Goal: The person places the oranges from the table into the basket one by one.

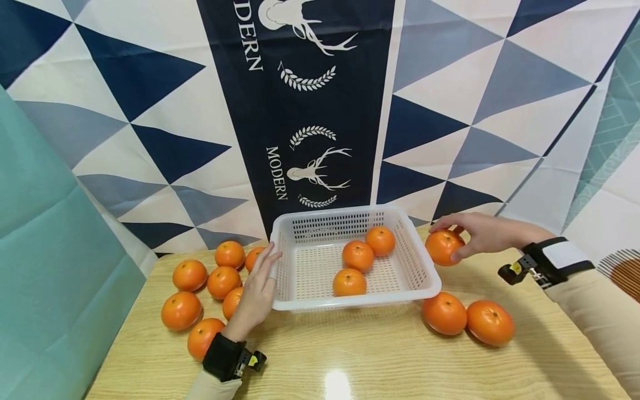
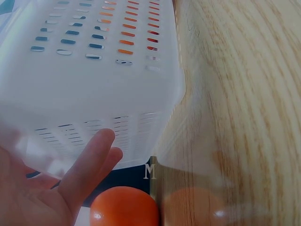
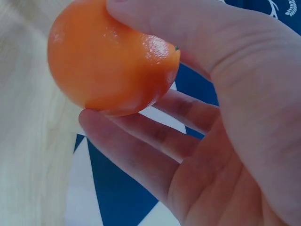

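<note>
A white slotted plastic basket [image 1: 350, 303] stands at the back of the table with three oranges inside, one of them an orange [image 1: 358, 256] near its middle. My left hand [image 1: 257, 291] rests on the basket's left rim, fingers extended over the edge; in the left wrist view the fingers [image 2: 89, 162] lie along the basket's end wall. To the right of the basket, my right hand [image 1: 475, 233] pinches an orange [image 1: 444, 248] between thumb and fingers. The right wrist view shows this orange [image 3: 110, 61] with the thumb on one side and fingertips on the other.
Several oranges [image 1: 190, 275] lie loose on the table left of the basket, some partly behind the left hand. Two more, an orange [image 1: 445, 314] and a squatter one [image 1: 490, 323], sit at the basket's front right. A patterned cloth [image 1: 320, 111] hangs right behind the basket.
</note>
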`<state>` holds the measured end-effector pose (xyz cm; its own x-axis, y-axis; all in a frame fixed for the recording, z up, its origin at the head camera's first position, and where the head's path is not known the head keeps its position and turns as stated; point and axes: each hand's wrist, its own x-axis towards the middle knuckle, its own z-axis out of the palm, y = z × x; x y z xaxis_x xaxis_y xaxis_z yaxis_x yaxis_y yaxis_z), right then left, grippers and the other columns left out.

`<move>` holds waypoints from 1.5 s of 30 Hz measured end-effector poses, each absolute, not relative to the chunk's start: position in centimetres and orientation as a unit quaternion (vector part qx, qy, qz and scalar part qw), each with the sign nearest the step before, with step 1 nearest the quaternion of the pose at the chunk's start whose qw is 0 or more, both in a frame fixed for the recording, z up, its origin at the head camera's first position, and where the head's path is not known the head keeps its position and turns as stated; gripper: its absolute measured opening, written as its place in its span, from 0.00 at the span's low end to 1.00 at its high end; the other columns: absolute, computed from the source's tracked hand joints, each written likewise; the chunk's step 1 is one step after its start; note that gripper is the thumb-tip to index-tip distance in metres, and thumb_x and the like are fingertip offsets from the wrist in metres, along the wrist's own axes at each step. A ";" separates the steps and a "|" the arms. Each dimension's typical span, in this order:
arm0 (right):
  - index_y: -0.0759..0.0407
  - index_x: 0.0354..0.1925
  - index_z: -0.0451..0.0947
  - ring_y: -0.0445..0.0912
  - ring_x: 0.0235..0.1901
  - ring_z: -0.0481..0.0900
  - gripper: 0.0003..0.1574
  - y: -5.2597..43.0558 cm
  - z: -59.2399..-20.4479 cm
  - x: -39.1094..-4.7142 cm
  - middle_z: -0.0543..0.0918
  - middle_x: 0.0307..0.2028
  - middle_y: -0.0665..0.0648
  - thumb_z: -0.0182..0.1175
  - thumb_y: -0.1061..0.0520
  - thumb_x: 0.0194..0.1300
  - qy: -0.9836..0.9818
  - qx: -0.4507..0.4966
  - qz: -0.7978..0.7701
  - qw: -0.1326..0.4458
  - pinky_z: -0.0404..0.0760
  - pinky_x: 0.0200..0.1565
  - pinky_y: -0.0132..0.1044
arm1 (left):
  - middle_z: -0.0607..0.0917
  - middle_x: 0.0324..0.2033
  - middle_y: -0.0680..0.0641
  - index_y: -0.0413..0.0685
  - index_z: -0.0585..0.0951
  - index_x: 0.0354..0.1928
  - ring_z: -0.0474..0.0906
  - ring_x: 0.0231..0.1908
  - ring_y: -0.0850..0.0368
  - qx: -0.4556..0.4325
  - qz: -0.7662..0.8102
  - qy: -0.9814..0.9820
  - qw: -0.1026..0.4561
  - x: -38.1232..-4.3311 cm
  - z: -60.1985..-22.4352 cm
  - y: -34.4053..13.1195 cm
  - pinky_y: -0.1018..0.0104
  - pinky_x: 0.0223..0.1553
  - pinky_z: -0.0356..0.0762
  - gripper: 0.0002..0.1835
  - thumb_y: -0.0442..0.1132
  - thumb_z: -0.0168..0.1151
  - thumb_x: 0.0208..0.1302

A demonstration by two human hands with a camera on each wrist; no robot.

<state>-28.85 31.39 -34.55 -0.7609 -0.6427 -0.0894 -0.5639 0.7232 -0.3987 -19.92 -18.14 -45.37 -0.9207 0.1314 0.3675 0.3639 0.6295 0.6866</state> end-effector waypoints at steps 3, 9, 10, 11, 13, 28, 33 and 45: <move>0.54 0.62 0.75 0.52 0.50 0.79 0.40 31.3 -33.6 -28.7 0.81 0.57 0.56 0.75 0.48 0.52 0.921 -0.326 -0.179 0.114 0.84 0.48 0.48 | 0.57 0.78 0.43 0.42 0.70 0.69 0.59 0.73 0.40 -0.141 -0.408 -0.890 0.148 -19.9 -45.4 -18.1 0.35 0.67 0.66 0.27 0.28 0.44 0.67; 0.50 0.62 0.75 0.49 0.51 0.80 0.39 31.2 -32.0 -28.8 0.82 0.54 0.49 0.75 0.48 0.53 0.923 -0.337 -0.165 0.082 0.83 0.51 0.51 | 0.56 0.78 0.44 0.43 0.70 0.69 0.59 0.74 0.41 -0.138 -0.405 -0.892 0.145 -20.0 -45.4 -18.3 0.35 0.67 0.65 0.28 0.29 0.43 0.67; 0.49 0.62 0.75 0.48 0.51 0.80 0.38 31.1 -31.8 -28.8 0.82 0.54 0.48 0.75 0.48 0.53 0.923 -0.342 -0.162 0.074 0.83 0.52 0.51 | 0.56 0.79 0.45 0.43 0.70 0.69 0.59 0.74 0.42 -0.137 -0.404 -0.893 0.143 -20.0 -45.4 -18.3 0.35 0.68 0.65 0.28 0.29 0.43 0.68; 0.48 0.62 0.75 0.48 0.51 0.80 0.38 31.1 -31.6 -28.8 0.82 0.55 0.48 0.75 0.49 0.53 0.921 -0.347 -0.164 0.069 0.83 0.52 0.52 | 0.56 0.79 0.45 0.44 0.70 0.69 0.58 0.74 0.42 -0.136 -0.404 -0.893 0.142 -20.0 -45.4 -18.3 0.35 0.68 0.65 0.28 0.29 0.43 0.68; 0.47 0.62 0.75 0.48 0.52 0.80 0.38 30.9 -31.3 -28.8 0.82 0.55 0.48 0.75 0.49 0.54 0.918 -0.355 -0.165 0.060 0.83 0.52 0.52 | 0.56 0.79 0.45 0.44 0.70 0.70 0.58 0.74 0.43 -0.135 -0.403 -0.894 0.143 -20.1 -45.4 -18.3 0.36 0.68 0.64 0.28 0.29 0.43 0.68; 0.51 0.66 0.71 0.54 0.53 0.77 0.40 26.3 -31.1 -28.4 0.76 0.62 0.58 0.72 0.49 0.57 0.888 -0.389 -0.217 0.117 0.89 0.45 0.39 | 0.57 0.78 0.43 0.42 0.71 0.69 0.59 0.73 0.41 -0.143 -0.407 -0.889 0.153 -20.1 -45.3 -18.3 0.35 0.67 0.66 0.27 0.28 0.44 0.68; 0.51 0.66 0.72 0.53 0.54 0.76 0.40 24.3 -31.3 -28.6 0.76 0.62 0.57 0.73 0.52 0.56 0.879 -0.398 -0.222 0.138 0.89 0.47 0.39 | 0.57 0.78 0.43 0.42 0.71 0.69 0.59 0.73 0.41 -0.142 -0.404 -0.890 0.155 -20.2 -45.4 -18.3 0.35 0.67 0.66 0.27 0.29 0.43 0.68; 0.53 0.66 0.73 0.54 0.55 0.76 0.42 21.2 -32.2 -29.1 0.76 0.64 0.57 0.74 0.53 0.55 0.861 -0.430 -0.221 0.156 0.88 0.47 0.40 | 0.58 0.78 0.41 0.41 0.71 0.68 0.60 0.73 0.40 -0.143 -0.403 -0.890 0.156 -20.1 -45.4 -18.2 0.35 0.67 0.65 0.27 0.28 0.44 0.67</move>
<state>-29.12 21.15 -32.20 -0.5814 -0.8099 -0.0782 -0.6721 0.5322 -0.5148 -20.10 -18.18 -45.35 -0.9106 0.1284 0.3929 0.3800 0.6341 0.6735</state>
